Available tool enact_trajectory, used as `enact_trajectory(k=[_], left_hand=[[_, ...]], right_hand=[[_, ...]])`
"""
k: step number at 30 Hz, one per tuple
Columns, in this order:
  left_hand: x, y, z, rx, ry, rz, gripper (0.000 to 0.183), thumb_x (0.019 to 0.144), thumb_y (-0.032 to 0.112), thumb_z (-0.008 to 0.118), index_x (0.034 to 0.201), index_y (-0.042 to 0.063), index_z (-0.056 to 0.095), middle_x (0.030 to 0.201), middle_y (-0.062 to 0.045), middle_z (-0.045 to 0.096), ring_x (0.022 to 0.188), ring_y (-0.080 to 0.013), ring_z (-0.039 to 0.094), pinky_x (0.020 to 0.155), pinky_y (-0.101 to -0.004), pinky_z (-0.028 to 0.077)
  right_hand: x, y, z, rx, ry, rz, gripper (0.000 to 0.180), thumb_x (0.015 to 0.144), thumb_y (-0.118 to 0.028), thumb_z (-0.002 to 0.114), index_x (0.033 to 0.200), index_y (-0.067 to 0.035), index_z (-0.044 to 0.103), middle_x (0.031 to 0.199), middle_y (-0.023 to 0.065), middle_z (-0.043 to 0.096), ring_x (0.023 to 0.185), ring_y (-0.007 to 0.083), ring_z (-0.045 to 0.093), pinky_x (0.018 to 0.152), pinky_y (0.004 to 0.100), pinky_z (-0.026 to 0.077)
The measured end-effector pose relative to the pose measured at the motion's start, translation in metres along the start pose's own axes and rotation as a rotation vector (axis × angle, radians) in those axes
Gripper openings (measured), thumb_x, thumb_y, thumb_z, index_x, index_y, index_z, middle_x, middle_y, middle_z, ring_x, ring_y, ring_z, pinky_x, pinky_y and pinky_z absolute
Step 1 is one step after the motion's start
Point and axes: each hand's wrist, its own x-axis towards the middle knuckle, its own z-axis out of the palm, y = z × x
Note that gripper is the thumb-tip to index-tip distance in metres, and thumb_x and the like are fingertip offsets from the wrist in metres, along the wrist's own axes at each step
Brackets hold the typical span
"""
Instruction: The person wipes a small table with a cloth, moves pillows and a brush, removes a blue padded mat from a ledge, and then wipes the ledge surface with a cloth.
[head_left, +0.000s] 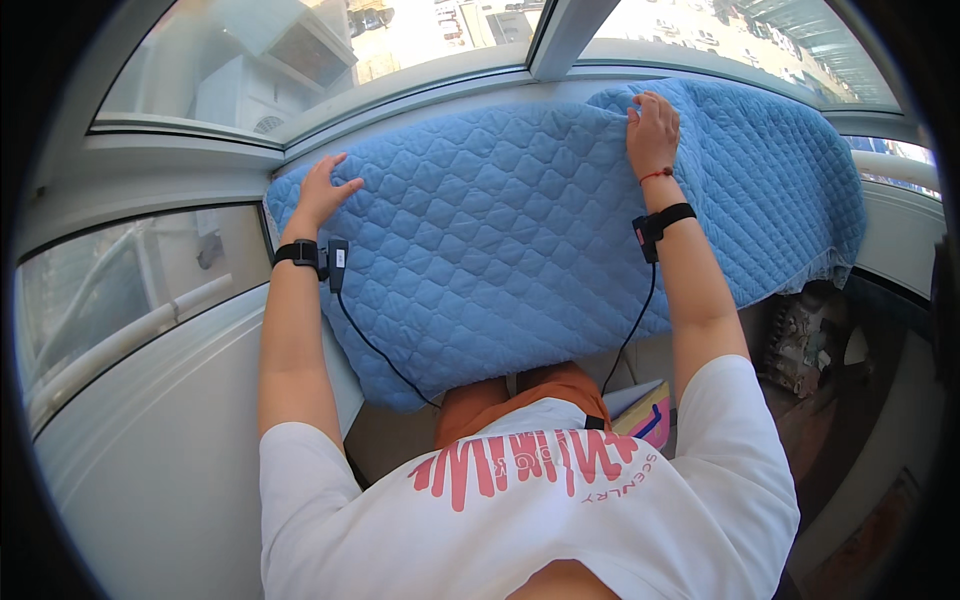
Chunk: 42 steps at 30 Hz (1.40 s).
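Observation:
A blue quilted pad (480, 225) with diamond stitching lies spread over a ledge below the windows, its front edge hanging toward my legs. My left hand (324, 187) is over the pad's far left corner, thumb and fingers apart, with nothing seen between them. At the far side, right of the middle, my right hand (654, 131) rests by a raised fold (679, 105) in the fabric. Its fingers are bent, and whether they pinch the cloth is unclear. Right of that hand the pad lies in looser folds and reaches past the ledge's end.
Window frames (555, 45) border the ledge at the back and left. Black cabled devices (337, 266) are strapped to both wrists. Below the pad's right end stand cluttered items (806, 345), hard to make out. A pink and yellow box (649, 416) sits beside my legs.

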Motion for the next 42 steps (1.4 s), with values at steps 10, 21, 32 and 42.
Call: enact_trajectory(k=[10,21,32,42], left_hand=[[0.014,0.009,0.019,0.673,-0.098,-0.443,0.049,0.079,0.021,0.068,0.126,0.021,0.054,0.12,-0.005,0.058,0.118,-0.0283,0.049,0.096,-0.0556,0.035],[0.02,-0.015,-0.021,0.509,0.487,0.09,0.022,0.081,0.003,0.054,0.098,0.011,0.065,0.089,-0.012,0.06,0.089,-0.0347,0.056,0.08,-0.0425,0.045],[0.023,0.011,0.046,0.516,0.312,-0.053,0.072,0.08,0.013,0.065,0.142,0.027,0.032,0.147,-0.018,0.031,0.133,-0.0367,0.031,0.108,-0.0465,0.029],[-0.041,0.006,0.088,0.313,0.009,-0.38,0.108,0.058,0.031,0.088,0.144,0.011,0.026,0.146,-0.03,0.025,0.134,-0.049,0.024,0.11,-0.048,0.026]], right_hand=[[-0.055,0.039,0.091,-0.007,-0.904,0.452,0.042,0.084,-0.025,0.064,0.118,-0.006,0.047,0.11,0.0262,0.061,0.103,0.0423,0.058,0.089,0.0482,0.046],[0.008,0.069,0.017,0.172,-0.224,0.6,0.022,0.086,-0.029,0.053,0.094,-0.009,0.058,0.086,0.0178,0.066,0.08,0.0388,0.062,0.07,0.048,0.048],[-0.01,0.099,0.07,0.2,-0.106,0.051,0.041,0.082,0.004,0.051,0.119,-0.012,0.059,0.112,0.0127,0.062,0.108,0.0305,0.055,0.093,0.0387,0.046],[0.024,0.076,0.117,0.009,-0.818,0.08,0.055,0.082,-0.001,0.057,0.131,-0.025,0.047,0.151,0.0096,0.026,0.122,0.0354,0.049,0.099,0.0416,0.044]])
